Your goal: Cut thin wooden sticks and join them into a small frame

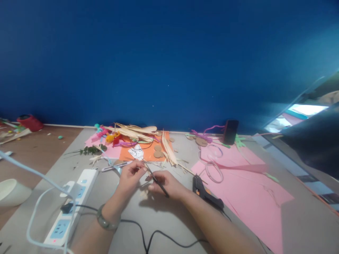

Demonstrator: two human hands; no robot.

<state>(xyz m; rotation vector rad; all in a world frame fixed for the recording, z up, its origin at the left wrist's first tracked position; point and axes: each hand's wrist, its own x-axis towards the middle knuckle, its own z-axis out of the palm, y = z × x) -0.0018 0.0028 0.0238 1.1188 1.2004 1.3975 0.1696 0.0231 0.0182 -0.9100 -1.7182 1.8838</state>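
Observation:
Above the grey tabletop, my left hand (134, 174) is closed, thumb and forefinger pinched together; whatever is between them is too small to make out. My right hand (167, 184), close beside it, has its fingers curled around a dark slender stick (159, 183). The stick slants from near my left fingertips down across the right fingers. Just beyond my hands lies a white piece with black marks (136, 152) on orange paper (127, 152). A black glue gun (205, 194) rests to the right of my right forearm.
A white power strip (79, 197) with a black plug and cables lies at left. Pale dry husk strips (136, 131), brown discs (158, 151) and colourful pompoms (109, 137) sit at the back. Pink paper sheets (254, 197) cover the right. A phone (231, 132) leans against the blue wall (169, 63).

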